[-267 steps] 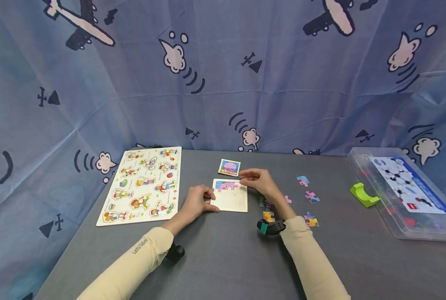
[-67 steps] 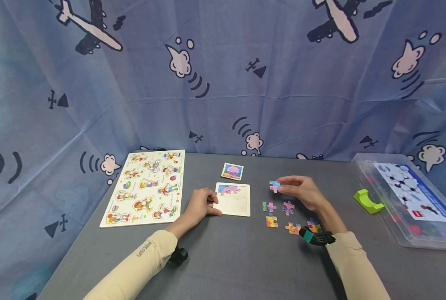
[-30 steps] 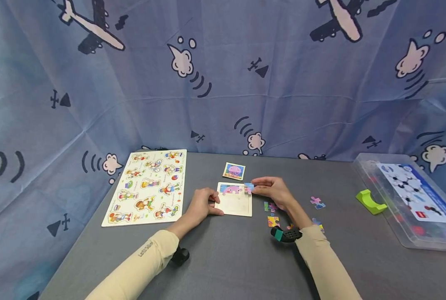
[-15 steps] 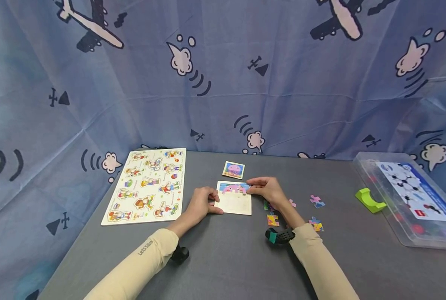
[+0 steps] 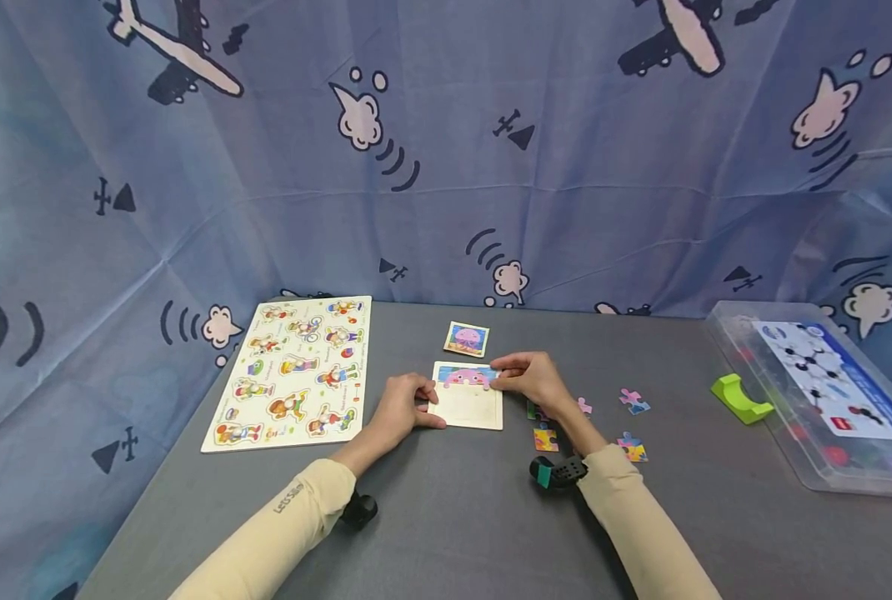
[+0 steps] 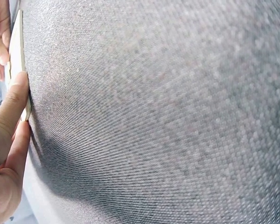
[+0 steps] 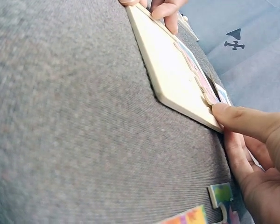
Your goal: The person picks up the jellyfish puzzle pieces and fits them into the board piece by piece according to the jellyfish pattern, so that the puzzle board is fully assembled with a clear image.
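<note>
At the left of the head view, a large white rectangular board [image 5: 272, 373] with colourful cartoon figures is lying on the dark grey cloth-covered table [image 5: 431, 533]. To the right of it, the left hand [image 5: 397, 408] is pinching the left edge of a small square pale-wood puzzle tray [image 5: 467, 410], its fingers and thumb bent onto that edge.

The tray is lying flat near the centre of the frame, with a row of pink-and-blue jigsaw pieces [image 5: 466, 377] filling its top; its lower part is showing bare wood. Just above it, a small square picture card [image 5: 466, 340] with a pink figure is lying slightly turned.

The right hand [image 5: 532, 379] is gripping the tray's upper right edge, its thumb touching the right end of the row. Right of the tray, loose pieces are lying apart, among them a yellow-orange one [image 5: 546, 440] and a pink-and-blue one [image 5: 633, 401]; the right forearm is partly hiding others.

Toward the right of the frame, a lime-green curved block [image 5: 740, 408] is resting beside a clear plastic box [image 5: 859, 477] with a printed sheet [image 5: 836, 379].
</note>
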Tool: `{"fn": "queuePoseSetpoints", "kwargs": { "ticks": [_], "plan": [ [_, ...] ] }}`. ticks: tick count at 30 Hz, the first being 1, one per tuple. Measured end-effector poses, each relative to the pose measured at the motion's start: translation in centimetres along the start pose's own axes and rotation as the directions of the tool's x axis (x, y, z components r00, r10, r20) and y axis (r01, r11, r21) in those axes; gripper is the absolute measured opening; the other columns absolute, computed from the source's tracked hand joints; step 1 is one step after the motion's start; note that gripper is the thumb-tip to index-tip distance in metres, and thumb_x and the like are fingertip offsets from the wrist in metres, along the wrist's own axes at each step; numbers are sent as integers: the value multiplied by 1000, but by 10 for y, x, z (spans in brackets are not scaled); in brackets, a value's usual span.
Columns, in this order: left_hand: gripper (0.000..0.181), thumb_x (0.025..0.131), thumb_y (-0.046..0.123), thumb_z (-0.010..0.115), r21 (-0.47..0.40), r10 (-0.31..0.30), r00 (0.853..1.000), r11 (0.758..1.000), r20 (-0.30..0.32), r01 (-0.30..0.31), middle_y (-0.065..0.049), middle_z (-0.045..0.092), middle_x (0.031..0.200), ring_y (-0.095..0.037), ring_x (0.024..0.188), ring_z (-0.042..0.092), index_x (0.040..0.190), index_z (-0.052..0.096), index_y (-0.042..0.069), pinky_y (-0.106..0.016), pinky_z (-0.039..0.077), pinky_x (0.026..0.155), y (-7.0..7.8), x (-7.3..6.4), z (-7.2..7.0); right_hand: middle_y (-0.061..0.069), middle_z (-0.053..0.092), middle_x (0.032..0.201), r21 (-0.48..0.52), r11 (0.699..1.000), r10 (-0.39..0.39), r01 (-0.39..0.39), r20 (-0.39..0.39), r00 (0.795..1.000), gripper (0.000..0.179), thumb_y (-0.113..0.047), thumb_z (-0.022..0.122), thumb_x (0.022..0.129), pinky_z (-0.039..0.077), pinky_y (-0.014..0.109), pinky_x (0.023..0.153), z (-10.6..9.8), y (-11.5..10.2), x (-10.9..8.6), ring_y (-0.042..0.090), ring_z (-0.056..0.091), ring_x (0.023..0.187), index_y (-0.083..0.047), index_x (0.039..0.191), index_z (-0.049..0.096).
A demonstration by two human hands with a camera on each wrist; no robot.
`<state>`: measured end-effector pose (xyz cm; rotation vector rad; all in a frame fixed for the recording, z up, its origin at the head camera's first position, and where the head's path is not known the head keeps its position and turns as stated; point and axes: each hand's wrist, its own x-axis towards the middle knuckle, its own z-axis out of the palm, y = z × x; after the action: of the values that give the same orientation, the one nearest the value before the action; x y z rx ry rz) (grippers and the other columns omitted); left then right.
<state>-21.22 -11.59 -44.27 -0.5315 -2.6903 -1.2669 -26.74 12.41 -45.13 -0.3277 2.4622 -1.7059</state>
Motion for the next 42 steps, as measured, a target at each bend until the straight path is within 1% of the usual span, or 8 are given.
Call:
{"fn": "queuePoseSetpoints", "kwargs": {
  "ticks": [3, 6, 10, 17, 26, 30, 35, 42],
  "plan": [
    [34, 56, 5, 91, -2, 12, 1000, 1000, 1, -12, -12, 64, 77, -23, 72, 63, 73, 63, -2, -26, 52, 63, 0, 0, 1, 18, 70, 89, 8, 1000, 3, -3, 10, 1000, 32, 4, 78, 75, 50, 20, 62, -1, -1, -1, 9, 61, 70, 9, 105, 68],
    [34, 56, 5, 91, -5, 20, 1000, 1000, 3, -20, -13, 64, 76, -23, 72, 62, 73, 64, -3, -22, 50, 61, 0, 0, 0, 19, 70, 90, 12, 1000, 12, -13, 13, 1000, 33, 4, 78, 75, 50, 21, 62, -2, -3, -2, 10, 61, 69, 10, 106, 67],
    [34, 56, 5, 91, -13, 20, 1000, 1000, 4, -20, -13, 63, 75, -24, 69, 61, 73, 63, -3, -19, 46, 58, 2, 0, 0, 20, 69, 92, 3, 1000, 15, -15, -18, 1000, 32, 4, 77, 76, 50, 20, 63, -2, -5, -2, 12, 62, 72, 9, 106, 67],
    [34, 56, 5, 91, -8, 9, 1000, 1000, 3, -9, -13, 62, 74, -24, 65, 59, 73, 63, -3, -17, 42, 55, 1, 0, 1, 22, 70, 95, -43, 999, -27, 24, -79, 996, 26, 7, 75, 77, 54, 22, 68, 6, -10, 0, 26, 69, 84, 8, 102, 68],
    [33, 57, 4, 90, -6, -3, 1000, 1000, 15, 3, -13, 63, 76, -21, 68, 60, 74, 63, -3, -18, 46, 58, 1, 1, 1, 16, 71, 89, -161, 986, -55, 43, -69, 996, 22, 7, 76, 75, 55, 26, 66, 11, -11, 4, 22, 69, 79, 6, 96, 70],
    [32, 57, 4, 90, -9, -18, 1000, 1000, 19, 18, -13, 63, 76, -20, 68, 60, 74, 63, -3, -17, 46, 58, 1, 1, 0, 14, 71, 88, -218, 973, -90, 77, -50, 995, 19, 6, 77, 76, 54, 27, 68, 12, -13, 4, 21, 68, 79, 4, 94, 70],
    [33, 57, 4, 90, -4, -24, 1000, 1000, 16, 24, -12, 63, 76, -20, 70, 60, 73, 63, -2, -21, 49, 60, 2, 0, 0, 16, 71, 88, -221, 966, -149, 136, -43, 988, 19, 8, 75, 76, 55, 29, 70, 13, -12, 3, 24, 68, 80, 6, 94, 70],
    [33, 57, 4, 91, -1, -17, 1000, 1000, 19, 17, -13, 64, 78, -21, 72, 62, 73, 63, -2, -27, 53, 62, 2, 1, 1, 17, 71, 92, -224, 963, -163, 147, -55, 985, 23, 5, 77, 76, 55, 32, 74, 10, -10, 1, 26, 68, 84, 5, 98, 70]
  ]
}}
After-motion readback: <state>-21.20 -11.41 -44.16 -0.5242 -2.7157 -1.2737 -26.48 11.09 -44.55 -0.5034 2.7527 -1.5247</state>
